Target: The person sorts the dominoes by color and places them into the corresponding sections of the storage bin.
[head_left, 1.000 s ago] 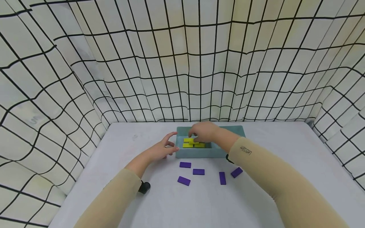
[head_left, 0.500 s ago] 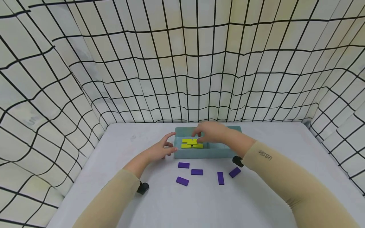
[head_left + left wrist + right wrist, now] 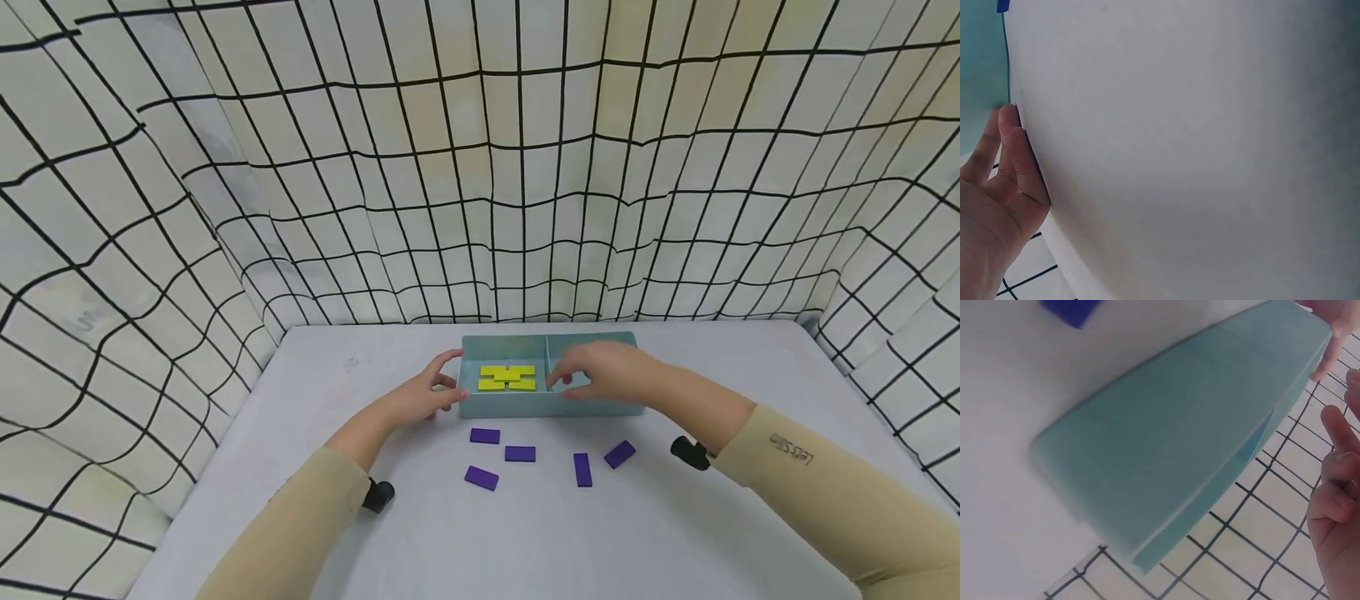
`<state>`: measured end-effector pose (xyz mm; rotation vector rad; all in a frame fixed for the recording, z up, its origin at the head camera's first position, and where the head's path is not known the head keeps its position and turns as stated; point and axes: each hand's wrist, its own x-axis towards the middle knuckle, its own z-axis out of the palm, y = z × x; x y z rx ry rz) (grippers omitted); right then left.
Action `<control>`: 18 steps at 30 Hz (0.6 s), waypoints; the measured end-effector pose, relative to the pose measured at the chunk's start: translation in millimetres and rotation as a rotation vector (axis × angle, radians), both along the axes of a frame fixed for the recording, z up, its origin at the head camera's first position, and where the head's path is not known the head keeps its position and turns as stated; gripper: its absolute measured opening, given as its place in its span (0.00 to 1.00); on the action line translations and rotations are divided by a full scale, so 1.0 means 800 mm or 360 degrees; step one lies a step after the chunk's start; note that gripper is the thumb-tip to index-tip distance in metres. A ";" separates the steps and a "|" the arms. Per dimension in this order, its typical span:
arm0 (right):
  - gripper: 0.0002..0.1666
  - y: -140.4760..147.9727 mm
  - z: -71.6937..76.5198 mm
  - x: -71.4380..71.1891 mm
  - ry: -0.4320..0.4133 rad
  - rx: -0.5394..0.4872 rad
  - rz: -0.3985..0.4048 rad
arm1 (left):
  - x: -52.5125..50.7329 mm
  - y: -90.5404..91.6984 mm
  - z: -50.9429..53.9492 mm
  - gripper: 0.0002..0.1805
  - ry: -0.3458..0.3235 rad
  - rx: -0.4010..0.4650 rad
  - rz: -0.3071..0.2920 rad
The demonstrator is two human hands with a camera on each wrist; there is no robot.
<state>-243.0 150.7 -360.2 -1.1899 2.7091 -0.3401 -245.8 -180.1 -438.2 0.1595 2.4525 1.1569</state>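
Observation:
A teal box (image 3: 555, 406) with a divider stands on the table. Several yellow blocks (image 3: 507, 376) lie in its left compartment, some resting on others. My left hand (image 3: 414, 398) touches the box's left end, fingers relaxed; in the left wrist view the hand (image 3: 1000, 200) rests by the teal wall. Over the right compartment is my right hand (image 3: 611, 371), fingers loosely bent and holding nothing; the right wrist view shows that hand (image 3: 1338, 487) above the box (image 3: 1166, 431).
Several purple blocks (image 3: 520, 453) lie scattered on the white table (image 3: 525, 542) in front of the box. Black netting (image 3: 517, 200) over pale cloth rises behind and at both sides.
My right hand has moved right, away from the yellow blocks to the right compartment, leaving a yellow block on top of the others. The left hand has stayed at the box's end.

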 end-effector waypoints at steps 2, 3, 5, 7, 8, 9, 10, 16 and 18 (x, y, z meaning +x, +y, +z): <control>0.15 0.014 -0.006 0.008 0.0000 -0.0009 -0.0009 | 0.000 0.000 0.000 0.42 -0.0001 0.0000 -0.0009; 0.14 0.020 -0.010 0.012 -0.0006 -0.0020 -0.0016 | -0.001 -0.001 0.000 0.42 -0.0003 0.0001 -0.0015; 0.14 0.033 -0.017 0.019 -0.0022 -0.0034 -0.0035 | -0.002 -0.001 -0.001 0.42 0.0000 0.0001 -0.0032; 0.14 0.045 -0.024 0.025 -0.0042 -0.0049 -0.0044 | -0.002 -0.002 -0.002 0.42 0.0001 0.0006 -0.0041; 0.13 0.050 -0.027 0.027 -0.0053 -0.0054 -0.0050 | -0.003 -0.002 -0.002 0.42 0.0001 0.0003 -0.0041; 0.13 0.055 -0.030 0.030 -0.0057 -0.0057 -0.0056 | -0.003 -0.002 -0.002 0.42 -0.0001 0.0000 -0.0035; 0.13 0.061 -0.033 0.032 -0.0060 -0.0054 -0.0063 | -0.002 -0.002 -0.001 0.42 0.0000 -0.0002 -0.0032; 0.12 0.085 -0.044 0.041 -0.0100 -0.0054 -0.0075 | -0.001 -0.001 0.000 0.42 -0.0001 -0.0011 -0.0027; 0.12 0.089 -0.047 0.042 -0.0116 -0.0059 -0.0068 | -0.001 -0.001 0.000 0.42 -0.0001 -0.0007 -0.0024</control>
